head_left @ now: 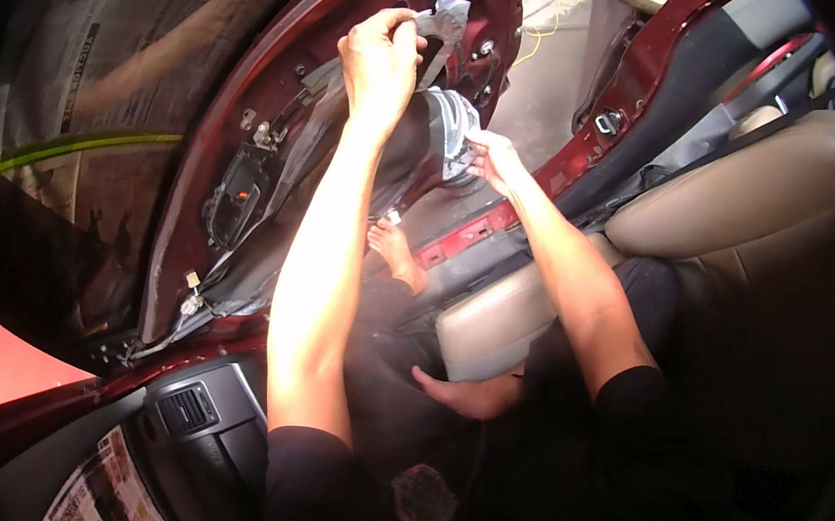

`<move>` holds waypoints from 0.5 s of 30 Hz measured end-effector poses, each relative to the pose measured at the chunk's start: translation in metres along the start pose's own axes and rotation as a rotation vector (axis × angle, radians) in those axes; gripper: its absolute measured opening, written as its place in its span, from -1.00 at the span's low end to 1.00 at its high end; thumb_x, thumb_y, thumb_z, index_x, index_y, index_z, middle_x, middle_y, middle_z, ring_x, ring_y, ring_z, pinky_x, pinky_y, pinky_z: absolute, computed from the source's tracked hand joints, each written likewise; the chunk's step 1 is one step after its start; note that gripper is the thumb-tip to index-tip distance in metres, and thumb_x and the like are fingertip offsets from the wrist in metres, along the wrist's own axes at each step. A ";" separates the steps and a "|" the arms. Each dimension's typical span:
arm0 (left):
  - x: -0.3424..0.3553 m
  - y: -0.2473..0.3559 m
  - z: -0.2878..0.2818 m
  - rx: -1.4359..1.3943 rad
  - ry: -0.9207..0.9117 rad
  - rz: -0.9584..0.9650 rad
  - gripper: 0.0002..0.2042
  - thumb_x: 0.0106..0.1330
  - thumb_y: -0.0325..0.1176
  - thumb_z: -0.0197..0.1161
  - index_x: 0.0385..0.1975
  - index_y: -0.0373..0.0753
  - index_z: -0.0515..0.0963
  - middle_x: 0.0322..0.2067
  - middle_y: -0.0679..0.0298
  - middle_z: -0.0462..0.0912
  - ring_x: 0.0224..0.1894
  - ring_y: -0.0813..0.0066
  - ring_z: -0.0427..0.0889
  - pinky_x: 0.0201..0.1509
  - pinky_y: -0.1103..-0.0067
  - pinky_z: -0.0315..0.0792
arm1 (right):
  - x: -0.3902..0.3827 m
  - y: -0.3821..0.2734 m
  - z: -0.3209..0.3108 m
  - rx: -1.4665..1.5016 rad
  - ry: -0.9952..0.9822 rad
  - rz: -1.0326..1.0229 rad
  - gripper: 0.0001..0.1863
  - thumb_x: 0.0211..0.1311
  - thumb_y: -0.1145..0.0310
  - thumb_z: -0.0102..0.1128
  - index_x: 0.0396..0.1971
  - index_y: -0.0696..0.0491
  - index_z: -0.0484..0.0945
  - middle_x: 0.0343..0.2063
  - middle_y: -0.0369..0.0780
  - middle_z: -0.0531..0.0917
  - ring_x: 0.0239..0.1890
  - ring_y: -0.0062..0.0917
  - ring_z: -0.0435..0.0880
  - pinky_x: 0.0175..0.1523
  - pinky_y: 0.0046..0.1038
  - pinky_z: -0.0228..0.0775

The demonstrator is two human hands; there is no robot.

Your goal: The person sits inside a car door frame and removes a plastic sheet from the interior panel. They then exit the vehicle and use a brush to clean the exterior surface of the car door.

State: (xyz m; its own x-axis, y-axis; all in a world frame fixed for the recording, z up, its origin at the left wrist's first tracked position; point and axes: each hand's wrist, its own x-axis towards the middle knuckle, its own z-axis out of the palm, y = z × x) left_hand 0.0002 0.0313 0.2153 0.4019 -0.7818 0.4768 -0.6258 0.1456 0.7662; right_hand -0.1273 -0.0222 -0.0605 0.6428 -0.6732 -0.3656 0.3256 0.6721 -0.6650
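My left hand [382, 56] is raised to the upper part of a dark red open car door [226, 111], its fingers pinched on a grey flap of plastic film [448, 20]. Lower and to the right, my right hand [493, 157] grips the edge of a crumpled, translucent grey plastic sheet [451, 123] hanging at the door. The door's inner panel is off, showing bare metal, holes, clips, a black inner handle [238, 193] and loose film along its middle.
My bare feet [398, 259] are low inside the car, beside a beige seat [727, 180]. The red sill [454, 244] and pillar run rightward. An air vent [187, 406] is at lower left, tinted glass at upper left, a yellow cable [540, 36] on the ground outside.
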 end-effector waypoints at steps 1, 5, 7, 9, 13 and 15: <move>0.001 0.000 -0.002 -0.010 0.002 0.008 -0.77 0.39 -0.41 0.21 -0.08 -0.39 0.66 -0.43 0.16 0.77 -0.46 0.55 0.72 -0.36 0.61 0.59 | 0.004 -0.002 0.002 0.069 -0.029 -0.021 -0.58 0.25 0.31 0.28 0.07 0.17 0.56 -0.16 -0.14 0.72 -0.13 -0.40 0.71 -0.01 -0.36 0.56; 0.009 -0.011 -0.008 -0.082 0.018 0.014 -0.78 0.39 -0.44 0.21 -0.09 -0.41 0.66 -0.40 0.15 0.77 -0.41 0.53 0.74 -0.30 0.61 0.61 | 0.028 -0.039 0.023 0.312 -0.180 -0.233 -0.79 0.29 0.46 0.22 -0.14 0.20 0.66 -0.32 -0.19 0.75 -0.29 -0.47 0.73 -0.04 -0.40 0.58; 0.013 -0.011 -0.006 -0.067 0.018 0.009 -0.79 0.39 -0.45 0.20 -0.08 -0.42 0.65 -0.39 0.13 0.77 -0.38 0.50 0.75 -0.27 0.61 0.62 | 0.044 -0.070 0.029 0.234 -0.133 -0.257 -0.82 0.27 0.46 0.24 -0.19 0.20 0.69 -0.33 -0.19 0.75 -0.27 -0.48 0.73 -0.06 -0.42 0.57; 0.018 -0.012 -0.003 -0.062 0.028 0.029 -0.79 0.40 -0.46 0.19 -0.09 -0.43 0.65 -0.38 0.12 0.77 -0.37 0.49 0.75 -0.26 0.61 0.62 | 0.061 -0.092 0.038 0.097 -0.066 -0.344 -0.80 0.29 0.40 0.27 -0.17 0.16 0.71 -0.28 -0.20 0.75 -0.25 -0.52 0.71 -0.05 -0.37 0.55; 0.019 -0.017 -0.008 -0.112 0.090 0.029 -0.82 0.35 -0.50 0.18 -0.20 -0.49 0.64 -0.44 0.10 0.77 -0.40 0.46 0.76 -0.22 0.56 0.62 | 0.046 -0.118 0.068 -0.104 -0.089 -0.286 -0.58 0.41 0.11 0.16 0.04 0.12 0.61 -0.12 -0.15 0.70 -0.02 -0.40 0.66 0.08 -0.15 0.51; 0.021 -0.016 -0.007 -0.116 0.084 0.038 -0.82 0.36 -0.51 0.17 -0.21 -0.51 0.63 -0.43 0.10 0.77 -0.41 0.46 0.76 -0.23 0.56 0.62 | 0.045 -0.124 0.066 -0.135 -0.111 -0.351 -0.53 0.43 0.07 0.12 0.09 0.16 0.57 -0.12 -0.15 0.71 -0.01 -0.38 0.66 0.09 -0.17 0.52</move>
State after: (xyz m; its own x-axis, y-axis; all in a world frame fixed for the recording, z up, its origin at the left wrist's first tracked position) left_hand 0.0234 0.0170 0.2166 0.4369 -0.7213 0.5374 -0.5620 0.2476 0.7892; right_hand -0.0930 -0.1150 0.0484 0.5824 -0.8123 -0.0332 0.4493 0.3556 -0.8196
